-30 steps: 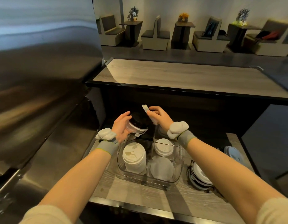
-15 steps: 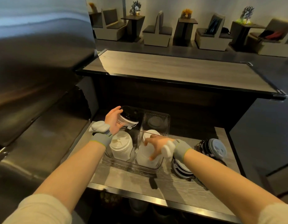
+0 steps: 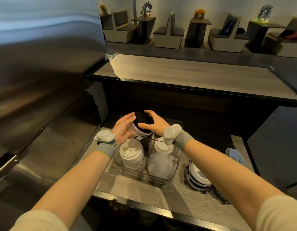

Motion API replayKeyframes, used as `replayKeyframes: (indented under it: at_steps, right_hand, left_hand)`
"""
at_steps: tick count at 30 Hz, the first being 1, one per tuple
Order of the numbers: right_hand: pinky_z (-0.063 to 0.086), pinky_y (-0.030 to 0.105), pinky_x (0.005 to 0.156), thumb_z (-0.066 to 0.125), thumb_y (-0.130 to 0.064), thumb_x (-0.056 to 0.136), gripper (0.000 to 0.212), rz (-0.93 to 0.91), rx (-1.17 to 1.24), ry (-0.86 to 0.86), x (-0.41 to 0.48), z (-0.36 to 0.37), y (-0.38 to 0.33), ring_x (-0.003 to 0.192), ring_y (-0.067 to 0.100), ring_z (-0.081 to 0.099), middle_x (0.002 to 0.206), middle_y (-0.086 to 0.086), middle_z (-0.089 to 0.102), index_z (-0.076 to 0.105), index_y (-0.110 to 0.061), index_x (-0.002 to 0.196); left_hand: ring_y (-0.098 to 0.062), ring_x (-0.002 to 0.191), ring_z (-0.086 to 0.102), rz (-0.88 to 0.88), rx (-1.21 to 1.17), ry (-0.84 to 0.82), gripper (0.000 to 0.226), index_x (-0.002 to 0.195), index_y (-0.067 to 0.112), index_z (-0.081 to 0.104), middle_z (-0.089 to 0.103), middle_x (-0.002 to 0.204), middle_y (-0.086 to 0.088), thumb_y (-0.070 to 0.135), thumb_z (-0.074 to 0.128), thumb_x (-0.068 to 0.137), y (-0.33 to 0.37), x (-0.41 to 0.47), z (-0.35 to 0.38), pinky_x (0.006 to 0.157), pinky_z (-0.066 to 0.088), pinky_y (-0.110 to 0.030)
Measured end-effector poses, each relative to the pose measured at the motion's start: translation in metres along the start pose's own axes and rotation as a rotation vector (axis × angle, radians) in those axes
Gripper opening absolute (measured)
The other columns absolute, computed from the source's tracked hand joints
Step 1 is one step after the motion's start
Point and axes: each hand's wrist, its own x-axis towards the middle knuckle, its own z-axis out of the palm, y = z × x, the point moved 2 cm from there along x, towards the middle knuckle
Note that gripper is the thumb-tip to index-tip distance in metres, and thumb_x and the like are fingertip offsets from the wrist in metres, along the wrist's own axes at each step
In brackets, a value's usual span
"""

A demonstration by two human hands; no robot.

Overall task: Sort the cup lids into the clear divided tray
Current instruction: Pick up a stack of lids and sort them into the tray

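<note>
A stack of lids with a black one on top (image 3: 143,125) hangs above the far end of the clear divided tray (image 3: 159,178). My left hand (image 3: 122,129) cups the stack from the left side and underneath. My right hand (image 3: 153,123) grips the black top lid, thumb near and fingers over the far edge. In the tray, white sip lids (image 3: 132,155) fill the near left compartment. Translucent flat lids (image 3: 160,165) lie in the near right one, and a white lid (image 3: 162,145) sits behind them.
A loose pile of black and white lids (image 3: 198,177) lies on the wooden shelf (image 3: 144,194) right of the tray, with a bluish lid (image 3: 234,156) behind it. A steel appliance (image 3: 36,80) stands at the left. A raised counter (image 3: 186,75) runs behind.
My right hand left the translucent lids in the near right compartment and rose to the black lid stack. The left hand kept holding that stack.
</note>
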Motion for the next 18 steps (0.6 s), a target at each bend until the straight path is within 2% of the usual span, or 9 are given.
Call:
replayKeyframes:
  at_steps: [4,7,10,12,13,15,18]
  right_hand:
    - [0.037,0.034,0.108,0.059,-0.041,0.088,0.064,0.076,0.150,0.018,0.018,0.010,-0.003,0.134,0.023,0.041,0.145,0.007,0.043,0.035,-0.018,0.142]
    - [0.038,0.031,0.105,0.056,-0.038,0.090,0.060,0.095,0.218,0.013,0.031,0.019,-0.008,0.133,0.024,0.043,0.144,0.008,0.043,0.035,-0.018,0.143]
    - [0.043,0.025,0.092,0.050,-0.034,0.094,0.053,0.101,0.298,0.052,0.037,0.020,-0.012,0.129,0.026,0.047,0.140,0.011,0.047,0.036,-0.015,0.142]
    - [0.043,0.018,0.080,0.048,-0.032,0.096,0.050,0.098,0.319,0.081,0.042,0.017,-0.015,0.126,0.026,0.048,0.138,0.011,0.048,0.037,-0.015,0.141]
    - [0.043,0.018,0.079,0.047,-0.032,0.096,0.048,0.102,0.319,0.103,0.044,0.015,-0.014,0.125,0.027,0.048,0.138,0.011,0.047,0.038,-0.016,0.140]
    - [0.042,0.026,0.086,0.048,-0.035,0.095,0.048,0.142,0.274,0.133,0.050,0.011,-0.009,0.124,0.028,0.048,0.139,0.012,0.047,0.039,-0.020,0.139]
    - [0.042,0.031,0.095,0.051,-0.037,0.092,0.053,0.250,0.079,0.050,0.058,0.014,0.002,0.122,0.030,0.051,0.138,0.012,0.048,0.036,-0.021,0.140]
  left_hand:
    - [-0.025,0.123,0.051,0.033,0.032,-0.032,0.046,0.143,0.016,0.039,0.047,0.141,-0.009,0.013,0.046,0.098,0.008,0.005,-0.010,0.083,0.051,-0.033]
    - [-0.019,0.109,0.057,0.042,0.026,-0.054,0.046,0.143,0.016,0.037,0.053,0.123,-0.003,0.011,0.044,0.098,0.014,0.010,-0.017,0.077,0.054,-0.028]
    - [-0.025,0.123,0.051,0.049,-0.010,-0.055,0.049,0.145,0.014,0.034,0.049,0.136,-0.007,0.009,0.044,0.098,0.018,0.017,-0.026,0.090,0.049,-0.036]
    - [-0.030,0.128,0.048,0.049,-0.022,-0.014,0.049,0.144,0.012,0.035,0.046,0.143,-0.013,0.004,0.044,0.097,0.020,0.025,-0.035,0.097,0.045,-0.042]
    - [-0.032,0.129,0.047,0.048,-0.015,0.022,0.049,0.143,0.011,0.036,0.045,0.143,-0.015,0.002,0.045,0.096,0.022,0.031,-0.041,0.098,0.045,-0.043]
    - [-0.035,0.130,0.046,0.050,-0.002,0.080,0.049,0.141,0.010,0.039,0.043,0.144,-0.019,-0.001,0.046,0.094,0.027,0.040,-0.052,0.096,0.045,-0.041]
    - [-0.032,0.124,0.049,0.067,0.024,0.176,0.048,0.139,0.009,0.043,0.045,0.141,-0.017,-0.002,0.047,0.093,0.036,0.048,-0.066,0.090,0.047,-0.037]
